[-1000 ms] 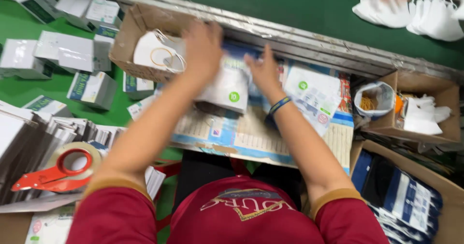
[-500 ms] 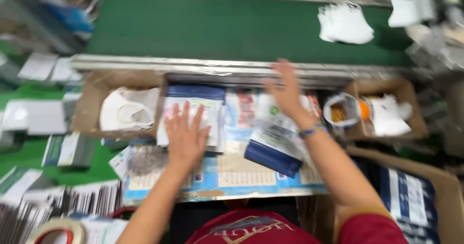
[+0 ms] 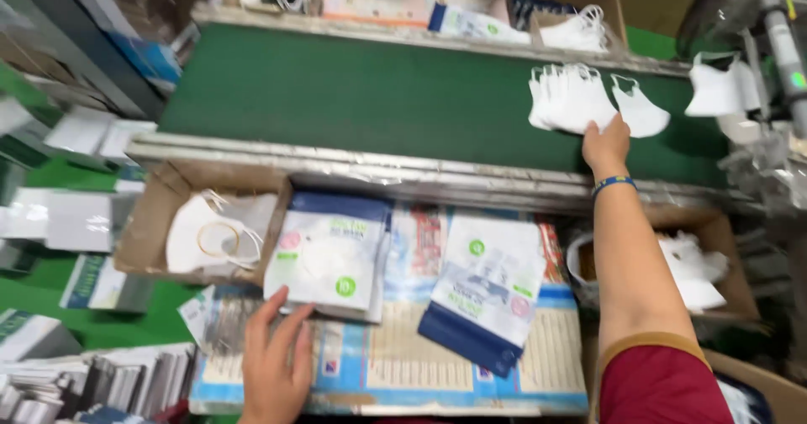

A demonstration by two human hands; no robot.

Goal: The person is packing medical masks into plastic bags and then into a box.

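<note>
Green conveyor belt (image 3: 378, 96) up top, cluttered tabletop (image 3: 471, 373) below; our right hand (image 3: 607, 145) lies fingers spread on the masks (image 3: 576, 98), none lifted yet, while our left hand (image 3: 273, 365) rests open by the pouches (image 3: 332, 256), unfilled we reckon

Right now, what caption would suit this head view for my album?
Right hand reaches white masks on the green belt; left hand rests by a mask pouch.
</note>
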